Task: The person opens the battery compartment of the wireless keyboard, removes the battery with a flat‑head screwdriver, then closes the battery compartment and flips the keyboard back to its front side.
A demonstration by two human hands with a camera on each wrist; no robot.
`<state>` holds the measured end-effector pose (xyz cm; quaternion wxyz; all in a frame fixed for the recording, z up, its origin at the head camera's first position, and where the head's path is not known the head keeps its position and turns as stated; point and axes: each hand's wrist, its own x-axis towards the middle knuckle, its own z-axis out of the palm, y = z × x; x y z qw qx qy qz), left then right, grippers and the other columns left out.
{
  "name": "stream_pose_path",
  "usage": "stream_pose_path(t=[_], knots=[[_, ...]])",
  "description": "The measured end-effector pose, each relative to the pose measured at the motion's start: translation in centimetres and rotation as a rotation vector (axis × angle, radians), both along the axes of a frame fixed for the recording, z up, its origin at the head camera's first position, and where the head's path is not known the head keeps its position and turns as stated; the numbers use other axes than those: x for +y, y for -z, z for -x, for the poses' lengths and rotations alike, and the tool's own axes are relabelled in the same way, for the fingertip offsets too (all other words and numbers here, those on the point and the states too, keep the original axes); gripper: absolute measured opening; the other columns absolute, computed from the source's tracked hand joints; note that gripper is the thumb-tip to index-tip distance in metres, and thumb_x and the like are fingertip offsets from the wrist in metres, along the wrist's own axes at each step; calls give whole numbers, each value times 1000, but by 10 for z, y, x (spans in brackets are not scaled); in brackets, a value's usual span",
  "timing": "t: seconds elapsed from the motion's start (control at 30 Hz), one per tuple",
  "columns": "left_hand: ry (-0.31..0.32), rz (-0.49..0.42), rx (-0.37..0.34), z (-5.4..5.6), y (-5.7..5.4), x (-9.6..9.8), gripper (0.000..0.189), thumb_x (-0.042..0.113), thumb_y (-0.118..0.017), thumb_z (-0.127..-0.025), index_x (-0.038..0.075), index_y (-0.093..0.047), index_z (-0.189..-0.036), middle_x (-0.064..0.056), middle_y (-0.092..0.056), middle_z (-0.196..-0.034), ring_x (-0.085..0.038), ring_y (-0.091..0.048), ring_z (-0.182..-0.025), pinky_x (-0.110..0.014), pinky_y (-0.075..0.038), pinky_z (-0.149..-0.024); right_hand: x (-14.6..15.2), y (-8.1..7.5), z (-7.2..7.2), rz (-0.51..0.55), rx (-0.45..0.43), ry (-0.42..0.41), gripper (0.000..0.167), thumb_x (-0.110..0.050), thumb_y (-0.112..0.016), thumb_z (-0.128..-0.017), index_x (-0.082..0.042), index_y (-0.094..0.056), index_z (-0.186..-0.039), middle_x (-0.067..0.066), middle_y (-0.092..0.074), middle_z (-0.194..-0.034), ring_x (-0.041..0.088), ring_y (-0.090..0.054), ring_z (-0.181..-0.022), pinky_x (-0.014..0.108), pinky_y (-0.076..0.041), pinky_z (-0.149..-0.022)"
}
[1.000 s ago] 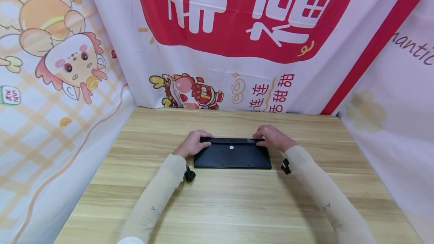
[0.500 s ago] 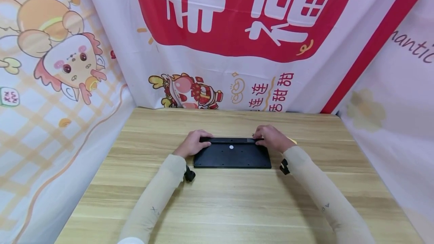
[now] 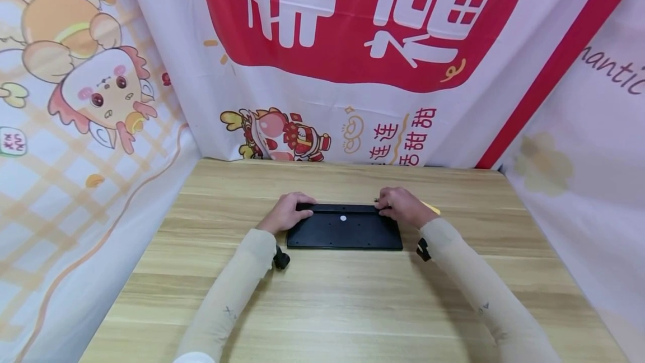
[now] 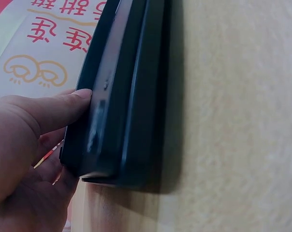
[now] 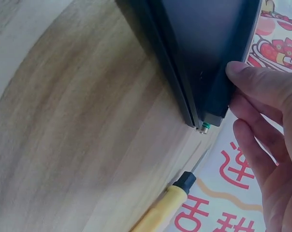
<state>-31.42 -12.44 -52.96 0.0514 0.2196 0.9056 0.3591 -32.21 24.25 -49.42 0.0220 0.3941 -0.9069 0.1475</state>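
Note:
A black keyboard [image 3: 345, 234] lies underside up on the table, with screw holes, a round white sticker and a raised strip along its far edge. My left hand [image 3: 287, 213] grips the far left corner, its thumb [image 4: 78, 99] on the strip. At the far right corner my right hand [image 3: 403, 207] pinches the strip, its thumb [image 5: 242, 72] on top. In both wrist views a gap shows along the keyboard's side. From its right end pokes a small green and metal piece [image 5: 205, 128]. A yellow-handled screwdriver [image 5: 158, 212] lies beyond the right hand, mostly hidden in the head view.
The wooden table [image 3: 347, 307] runs back to a printed cloth [image 3: 353, 88] hanging behind it. More printed cloth hangs at the left and right sides. A black wrist camera [image 3: 281, 259] sits on the left wrist, another black camera [image 3: 423, 249] on the right.
The screwdriver's yellow handle has come into sight behind my right wrist. The small light patch on the strip near my right hand no longer shows. Both hands and keyboard have barely moved.

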Motion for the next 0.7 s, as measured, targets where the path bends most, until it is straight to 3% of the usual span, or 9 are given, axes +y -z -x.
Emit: stream_pose_path(t=[0.33, 0.5, 0.6, 0.7], knots=[[12, -9, 30, 0, -1, 0, 30, 13, -74, -99, 13, -76, -129, -10, -73, -133, -31, -65, -129, -51, -49, -115, 4, 5, -3, 13, -41, 88, 21, -8, -84, -89, -6, -83, -111, 5, -71, -103, 17, -69, -90, 33, -61, -77], [4, 5, 3, 0, -2, 2, 31, 14, -74, -100, 14, -75, -130, -10, -72, -135, -31, -64, -132, -50, -49, -116, 7, 3, -6, 25, -85, 111, 22, -10, -84, -90, -8, -82, -112, 6, -72, -106, 20, -69, -93, 37, -60, -80], [-1, 23, -6, 0, -2, 4, 30, 15, -74, -100, 14, -76, -130, -9, -71, -136, -30, -63, -133, -49, -48, -117, 9, 1, -7, 14, -106, 121, 23, -11, -82, -92, -8, -80, -114, 6, -76, -110, 31, -71, -109, 47, -60, -94], [3, 48, 7, -1, -4, 7, 29, 14, -74, -100, 13, -75, -129, -10, -71, -137, -31, -63, -134, -50, -48, -117, 12, -1, -11, 5, -127, 150, 24, -13, -80, -95, -6, -78, -118, 9, -77, -114, 43, -62, -133, 55, -53, -110]])
